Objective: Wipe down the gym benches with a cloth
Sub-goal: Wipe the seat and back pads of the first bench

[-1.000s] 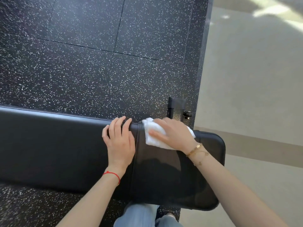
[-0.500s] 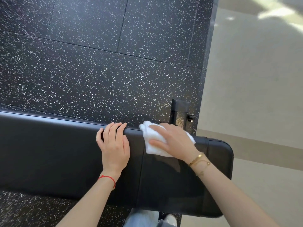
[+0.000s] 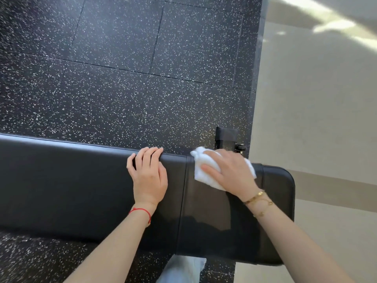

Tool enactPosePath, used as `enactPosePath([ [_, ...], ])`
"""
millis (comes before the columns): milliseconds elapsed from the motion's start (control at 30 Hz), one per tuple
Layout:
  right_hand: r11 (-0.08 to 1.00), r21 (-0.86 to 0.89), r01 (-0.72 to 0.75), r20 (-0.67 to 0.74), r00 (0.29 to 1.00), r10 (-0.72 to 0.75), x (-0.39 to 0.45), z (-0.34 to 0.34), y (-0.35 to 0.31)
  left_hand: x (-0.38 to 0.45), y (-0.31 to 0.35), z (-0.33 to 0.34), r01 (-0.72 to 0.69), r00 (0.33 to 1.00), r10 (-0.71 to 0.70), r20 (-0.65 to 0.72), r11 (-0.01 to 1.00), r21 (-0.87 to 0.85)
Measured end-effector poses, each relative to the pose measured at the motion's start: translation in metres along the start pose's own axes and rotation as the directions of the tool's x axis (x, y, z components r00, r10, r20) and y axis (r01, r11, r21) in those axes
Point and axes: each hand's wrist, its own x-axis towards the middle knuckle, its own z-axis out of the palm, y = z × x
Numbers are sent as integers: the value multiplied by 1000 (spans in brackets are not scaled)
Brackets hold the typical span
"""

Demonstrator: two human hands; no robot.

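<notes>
since a second ago, both my hands have slid a little along the long black padded vinyl gym bench (image 3: 71, 186), which runs across a black rubber floor speckled white (image 3: 122, 78). beige smooth flooring (image 3: 316, 119) lies to the right. my left hand (image 3: 149, 176) rests flat on the bench top, fingers straight and together, tips at the far edge, holding nothing. my right hand (image 3: 230, 172) presses a crumpled white cloth (image 3: 202, 166) onto the bench's far edge, just right of the seam, fingers spread over it. a red string bracelet (image 3: 140, 212) circles my left wrist.
</notes>
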Motion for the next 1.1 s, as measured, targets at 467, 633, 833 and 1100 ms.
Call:
enactPosePath([
  [467,980,-201,14,-145,988,-44,-143,55,-40,-61,25,-7,-226,973,227,-35,974,25],
  [633,971,-160,-178,-274,953,129,-125,44,0,-95,32,-2,-273,962,273,27,961,29],
  [833,949,-171,-266,-304,930,206,-92,36,9,-105,27,14,-308,951,308,17,948,75],
  [1100,975,-122,-187,-267,952,149,-145,38,29,-102,21,20,-320,946,321,-46,947,31],
])
